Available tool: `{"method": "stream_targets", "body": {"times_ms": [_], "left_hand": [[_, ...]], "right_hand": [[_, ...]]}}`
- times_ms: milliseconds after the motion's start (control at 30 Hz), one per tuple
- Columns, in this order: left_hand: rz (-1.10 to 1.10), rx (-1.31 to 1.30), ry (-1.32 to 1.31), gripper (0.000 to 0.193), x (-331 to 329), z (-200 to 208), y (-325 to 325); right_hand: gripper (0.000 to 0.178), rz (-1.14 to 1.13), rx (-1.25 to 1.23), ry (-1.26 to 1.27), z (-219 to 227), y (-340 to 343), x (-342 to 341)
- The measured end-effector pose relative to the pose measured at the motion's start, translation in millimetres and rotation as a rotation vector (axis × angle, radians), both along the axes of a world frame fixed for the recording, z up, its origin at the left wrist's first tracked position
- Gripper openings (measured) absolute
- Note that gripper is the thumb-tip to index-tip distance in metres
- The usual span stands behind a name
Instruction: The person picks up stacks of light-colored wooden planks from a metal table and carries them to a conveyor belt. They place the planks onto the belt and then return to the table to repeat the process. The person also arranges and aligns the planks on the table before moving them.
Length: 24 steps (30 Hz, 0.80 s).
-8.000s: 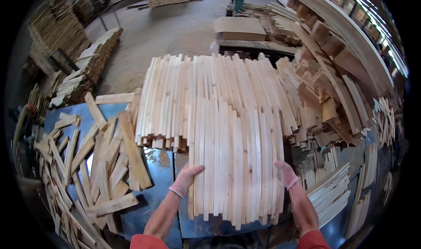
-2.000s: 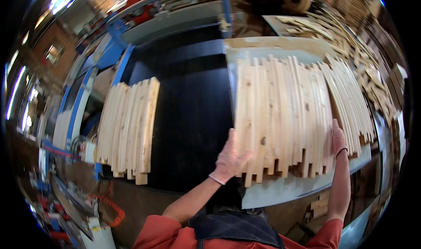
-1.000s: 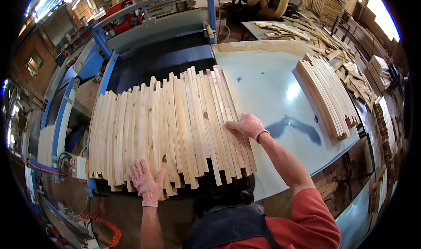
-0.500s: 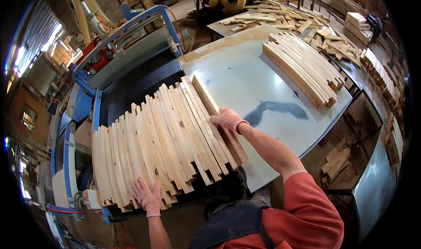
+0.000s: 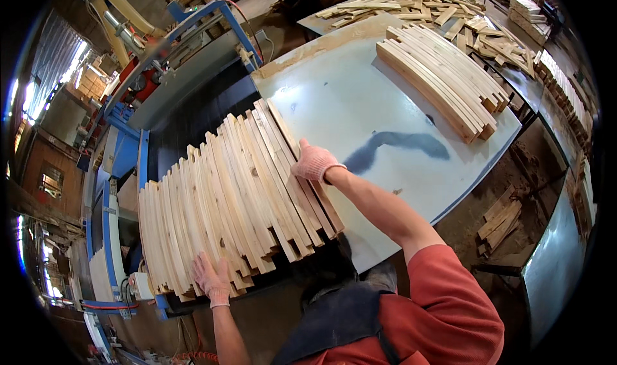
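Observation:
A wide row of pale wooden strips lies side by side on the dark machine bed, their near ends uneven. My left hand, in a pinkish knit glove, rests with fingers spread on the near ends of the strips toward the left. At the row's right edge, my gloved right hand is closed over the outermost wooden strip, which now stands against its neighbours. The fingers' far side is partly hidden by the hand itself.
Right of the row is a pale metal table with a dark smear. A stack of wooden strips lies at its far right. Behind sits a heap of loose offcuts. The blue machine frame rises at the far left.
My right hand has shifted left and turned the outermost strip up against the row, closing the gap. My left hand stays on the strips' near ends.

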<state>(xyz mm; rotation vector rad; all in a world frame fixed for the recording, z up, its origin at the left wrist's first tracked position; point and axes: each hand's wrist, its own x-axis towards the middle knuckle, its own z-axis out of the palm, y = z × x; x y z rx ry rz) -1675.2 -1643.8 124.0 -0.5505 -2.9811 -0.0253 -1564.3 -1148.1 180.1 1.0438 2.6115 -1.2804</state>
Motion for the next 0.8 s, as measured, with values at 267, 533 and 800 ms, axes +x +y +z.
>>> {"method": "stream_targets", "body": {"times_ms": [267, 533, 800], "left_hand": [[0.029, -0.007, 0.008, 0.091, 3, -5, -3], [0.059, 0.017, -0.01, 0.093, 7, -1, 3], [0.077, 0.006, -0.066, 0.097, 9, 6, 4]], "right_hand": [[0.066, 0.207, -0.113, 0.042, 15, -36, 69], [0.103, 0.139, 0.126, -0.112, 4, -120, 146], [0.094, -0.044, 0.253, 0.136, 84, -122, 142]]}}
